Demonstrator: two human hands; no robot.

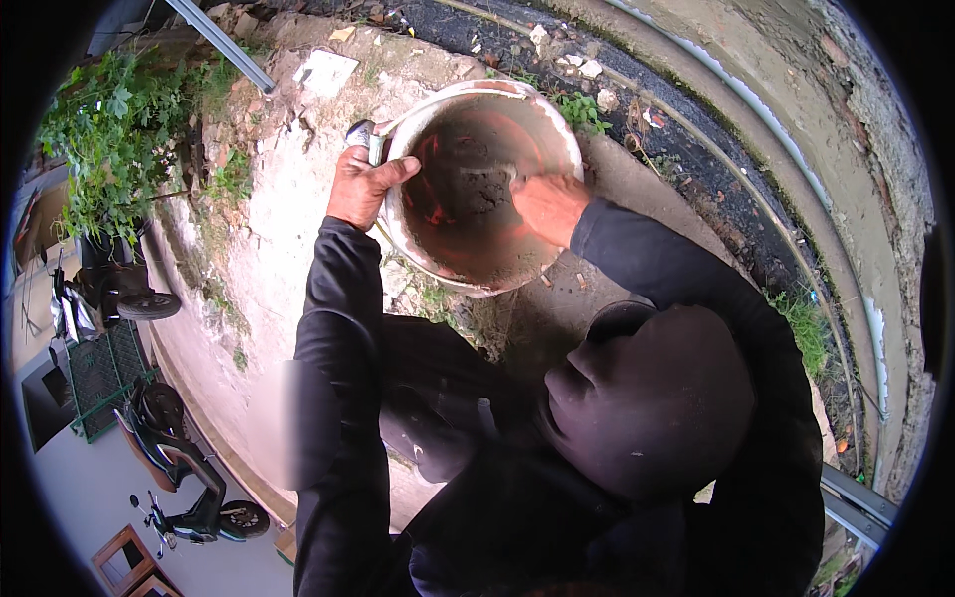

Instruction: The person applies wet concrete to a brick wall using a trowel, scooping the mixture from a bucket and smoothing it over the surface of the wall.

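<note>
A round, pale, mortar-smeared bucket (569, 149) is tilted so that its mouth faces me. Grey wet mortar (482, 194) lies in its bottom, and reddish patches show on the inner wall. My left hand (363, 187) grips the bucket's left rim, thumb over the edge. Just beyond that hand, a small dark and grey thing (359, 132) sticks out; its kind is unclear. My right hand (552, 207) reaches over the right rim into the bucket, its fingers curled close to the mortar. Whatever those fingers hold, if anything, is hidden.
Rough, pale ground (269, 214) surrounds the bucket, with rubble and weeds. A curved wall (846, 149) runs along the right, with a thin pipe (696, 124) beside it. Metal bars stand at upper left (224, 45) and lower right (856, 497). Leafy plants (109, 129) and motorbikes (189, 468) are at left.
</note>
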